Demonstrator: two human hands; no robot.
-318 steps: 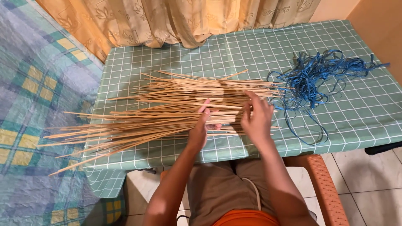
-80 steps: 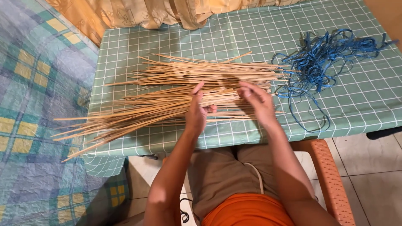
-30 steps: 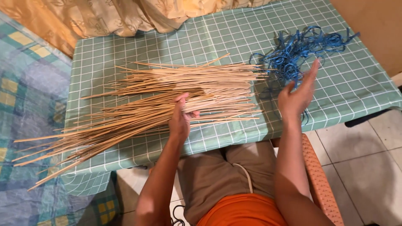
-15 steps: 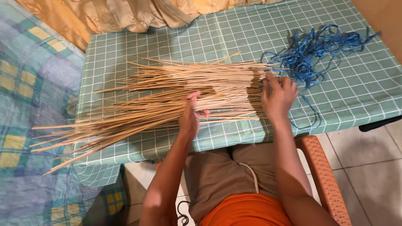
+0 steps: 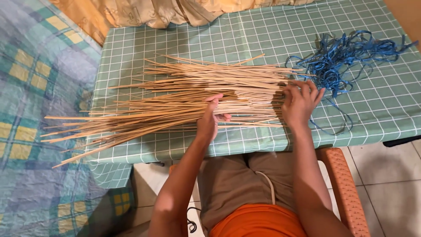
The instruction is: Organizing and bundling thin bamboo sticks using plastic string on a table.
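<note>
A loose bundle of long, thin, pale tan wooden sticks is lying across the middle of a table covered with a green cloth checked in white lines; the stick tips at nine o'clock are fanning out past the table edge; the left hand is resting on the near side of the bundle at six o'clock, fingers curled loosely over a few sticks, thumb apart; the right hand is pressing flat against the stick ends at three o'clock, fingers spread open and clamped on nothing; a tangle of blue plastic cord is lying just beyond that hand at two o'clock, one strand trailing toward the near edge; beige curtains are hanging at twelve o'clock; a blue and yellow patterned bedcover is filling the nine o'clock side; an orange woven chair is showing at five o'clock over pale floor tiles
</note>
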